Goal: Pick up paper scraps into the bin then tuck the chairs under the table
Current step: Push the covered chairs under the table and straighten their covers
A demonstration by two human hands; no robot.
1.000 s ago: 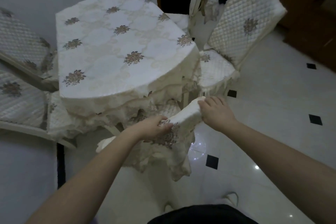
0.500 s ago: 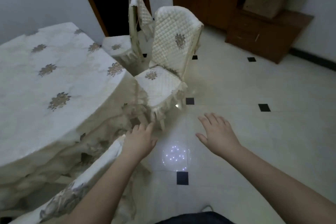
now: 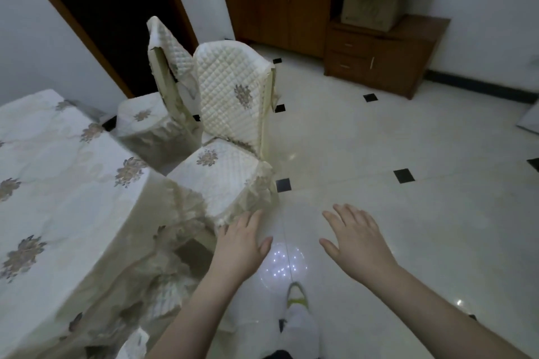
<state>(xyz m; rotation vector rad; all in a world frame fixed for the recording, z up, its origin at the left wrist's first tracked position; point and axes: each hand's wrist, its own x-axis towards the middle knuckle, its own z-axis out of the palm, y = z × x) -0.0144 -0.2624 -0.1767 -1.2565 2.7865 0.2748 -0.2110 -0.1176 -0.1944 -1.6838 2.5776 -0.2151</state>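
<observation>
Cloth-draped surface (image 3: 58, 172) on my left, white tiled floor (image 3: 408, 213), wooden cabinet (image 3: 379, 64) with a cardboard box (image 3: 376, 0).
I see both hands empty: left hand (image 3: 240, 248) and right hand (image 3: 354, 242), fingers spread loose, above the floor just beside the nearest quilted chair (image 3: 230, 137), a second chair (image 3: 163, 108) behind it.

No legible text, label or number anywhere; cardboard box (image 3: 376, 0) markings too blurred.

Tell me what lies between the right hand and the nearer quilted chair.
Only bare tiled floor separates the right hand from the nearer quilted chair, in the head view.
</observation>
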